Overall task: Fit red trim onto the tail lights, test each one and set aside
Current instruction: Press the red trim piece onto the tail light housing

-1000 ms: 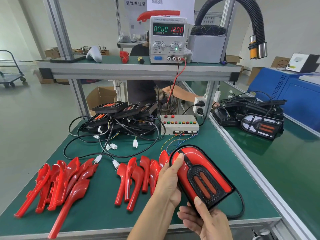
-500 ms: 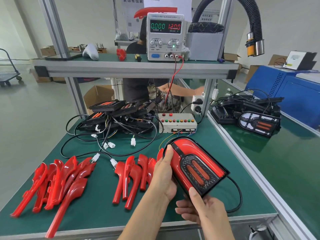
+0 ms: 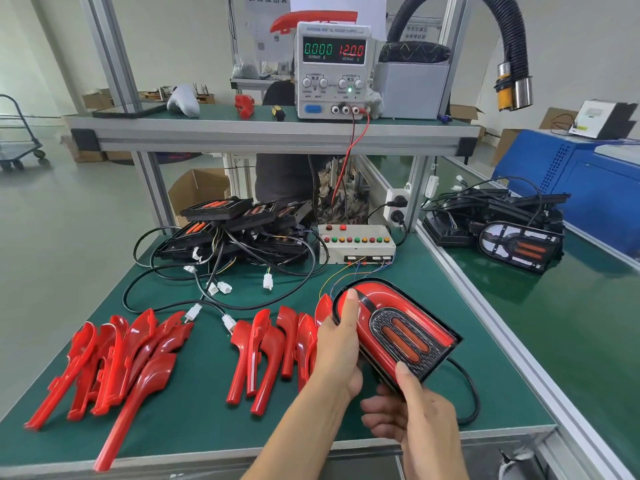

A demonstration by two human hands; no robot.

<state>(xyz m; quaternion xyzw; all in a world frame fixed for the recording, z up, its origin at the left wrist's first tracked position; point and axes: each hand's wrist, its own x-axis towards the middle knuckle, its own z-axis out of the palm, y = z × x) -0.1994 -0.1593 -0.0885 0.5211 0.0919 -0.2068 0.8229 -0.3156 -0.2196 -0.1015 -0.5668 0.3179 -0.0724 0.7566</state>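
Both hands hold the black-framed tail light w/ glossy red trim tilted up over the green bench's front right corner. Left hand wraps its side, thumb pressing trim; right hand pinches the near end, prob. seating trim.

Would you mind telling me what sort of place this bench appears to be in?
Most likely a factory assembly and test station for vehicle lights: a DC power supply on the shelf, a button test box wired below it, and loose red trim pieces laid out on the green bench.
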